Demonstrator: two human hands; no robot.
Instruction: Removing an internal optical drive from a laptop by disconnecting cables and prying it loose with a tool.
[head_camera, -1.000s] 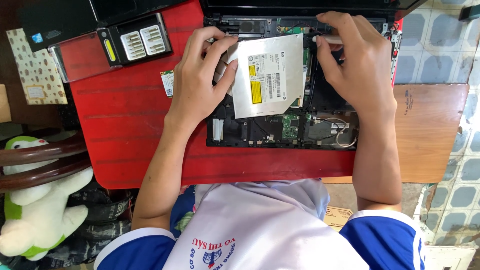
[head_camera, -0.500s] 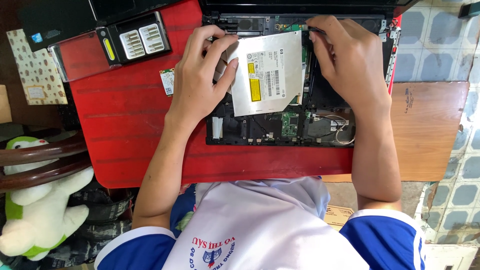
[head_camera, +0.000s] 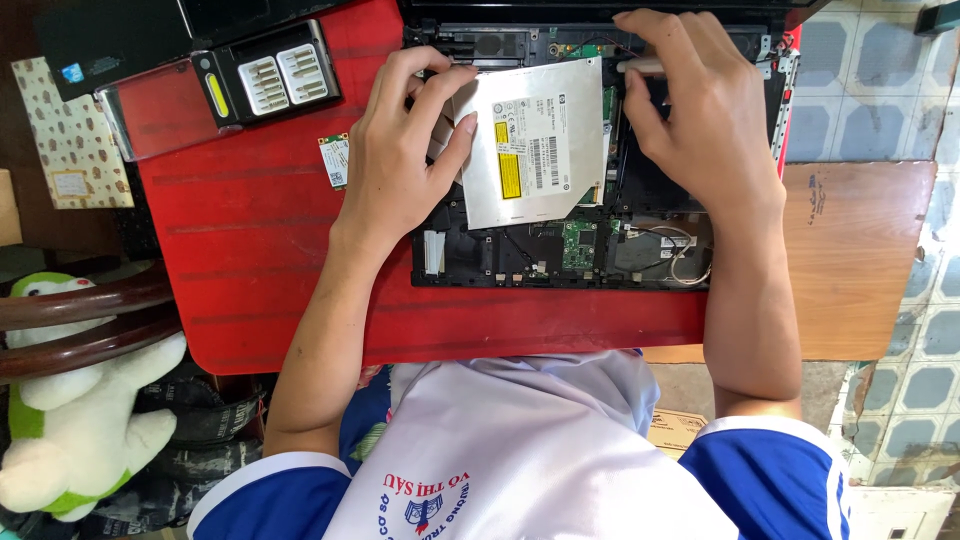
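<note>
Nearest is the person's white and blue shirt, pressed up against the near edge of the red table. To the left, just off that edge, sit a chair back and a white and green plush toy. To the right the red top meets a brown board, whose far and right sides give onto tiled floor.

A bare red strip runs between the table's near edge and the opened laptop base. The base lies square to the table, its circuit board and loose wires showing along the near side.

The drive, a flat silver slab with a yellow label, lies tilted on the base. The left hand has its fingers curled and clamped on the drive's left edge. The right hand rests over the base's far right part, fingers bent and close together on a small pale part that I cannot make out.

Left of the left hand the red top is mostly open, with only a small green card. Farther left and back lie a bit case, and a dark panel.
</note>
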